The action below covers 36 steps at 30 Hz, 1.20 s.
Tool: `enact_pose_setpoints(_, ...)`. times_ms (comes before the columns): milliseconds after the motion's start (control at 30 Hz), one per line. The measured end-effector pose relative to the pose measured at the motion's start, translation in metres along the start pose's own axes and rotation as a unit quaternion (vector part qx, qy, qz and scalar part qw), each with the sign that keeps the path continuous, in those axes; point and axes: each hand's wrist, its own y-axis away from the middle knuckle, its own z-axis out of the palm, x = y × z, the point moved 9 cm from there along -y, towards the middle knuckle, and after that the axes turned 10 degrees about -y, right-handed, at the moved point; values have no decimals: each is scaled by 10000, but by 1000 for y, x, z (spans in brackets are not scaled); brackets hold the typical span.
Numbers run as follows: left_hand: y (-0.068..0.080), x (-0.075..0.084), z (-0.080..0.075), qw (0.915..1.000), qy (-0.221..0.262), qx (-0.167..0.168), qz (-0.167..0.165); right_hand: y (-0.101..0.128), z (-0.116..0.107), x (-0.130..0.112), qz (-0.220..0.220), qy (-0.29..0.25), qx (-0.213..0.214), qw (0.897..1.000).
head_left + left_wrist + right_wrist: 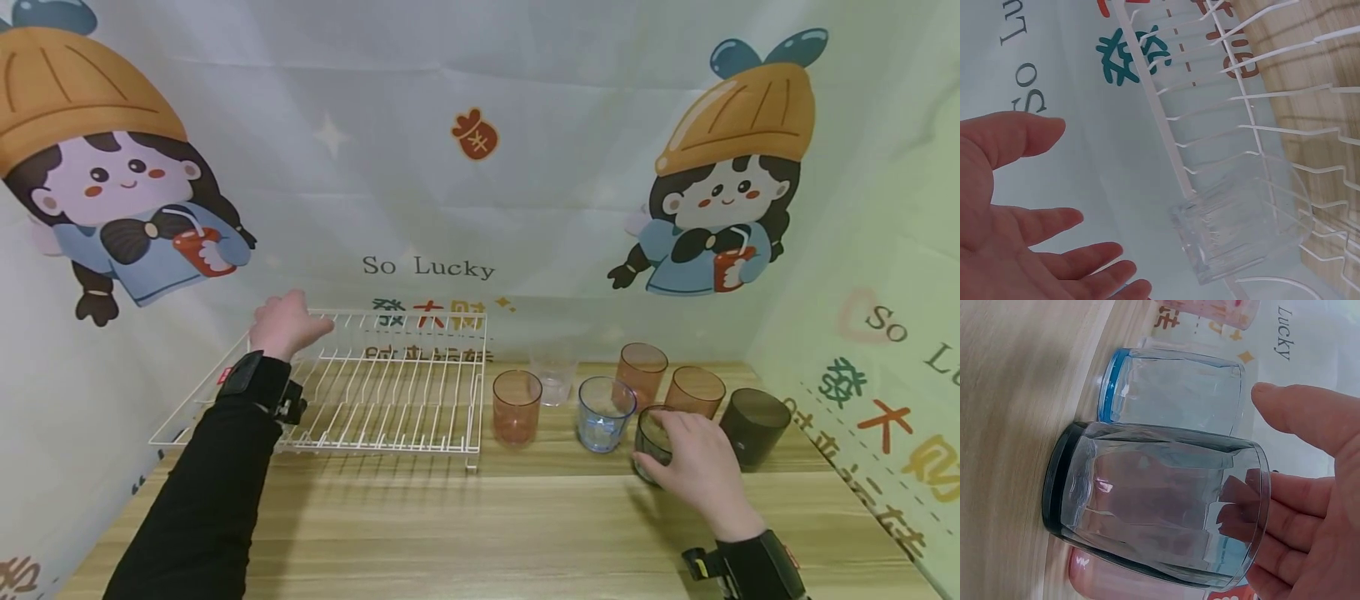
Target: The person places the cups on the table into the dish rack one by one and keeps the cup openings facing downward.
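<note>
At the far left of the wire dish rack (480, 392), my left hand (288, 323) is raised with its fingers spread and nothing in them. In the left wrist view a clear glass (1247, 219) lies tilted against the white wires, apart from those fingers. My right hand (697, 467) reaches around a smoky grey glass (1160, 500) that stands on the table. Its fingertips show through the glass wall behind the rim, while the thumb stands off from the near side. Just behind stands a blue-tinted glass (602, 421).
A pink glass (517, 408) stands beside the rack, with another clear glass (553, 383) behind it. Two more amber-pink glasses, one at the back (642, 367), and a dark glass (756, 427) stand around my right hand. A printed cloth (540, 225) hangs behind the table.
</note>
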Motion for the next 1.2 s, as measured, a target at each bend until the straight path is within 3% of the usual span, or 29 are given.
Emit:
enact_pose_setpoints(233, 5, 11, 0, 9984, -51, -482, 305, 1, 2, 1, 74, 16, -193, 9998)
enact_pose_setpoints(533, 15, 29, 6, 9887, 292, -1212, 837, 3, 4, 4, 123, 11, -274, 9995)
enact_pose_setpoints(900, 34, 50, 6, 9717, 809, -1726, 1399, 2, 5, 2, 75, 8, -314, 9995)
enact_pose_setpoints(1200, 45, 67, 8, 9630, 1042, -1847, 1664, -2, 7, 0, -133, 34, -321, 9994)
